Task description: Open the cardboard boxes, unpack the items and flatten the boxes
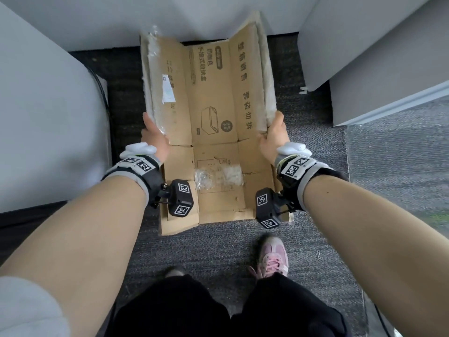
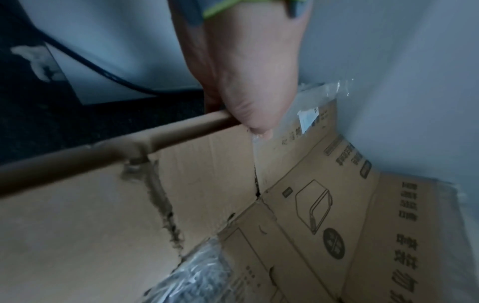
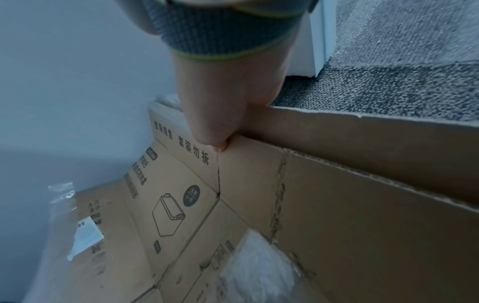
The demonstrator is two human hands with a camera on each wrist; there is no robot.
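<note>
- A pink shoe (image 1: 273,257) is seen nearest, planted on the grey carpet (image 1: 315,147).
- Just beyond it, an opened-out cardboard box (image 1: 213,113) is held above the carpet, its printed panels facing up and its far end close to the white wall (image 1: 170,18).
- The box's left edge is gripped by the left hand (image 1: 155,137), thumb on top, fingers curled under.
- The right edge is pinched likewise by the right hand (image 1: 273,135).
- Clear tape (image 1: 218,177) is stuck on the near flap.
</note>
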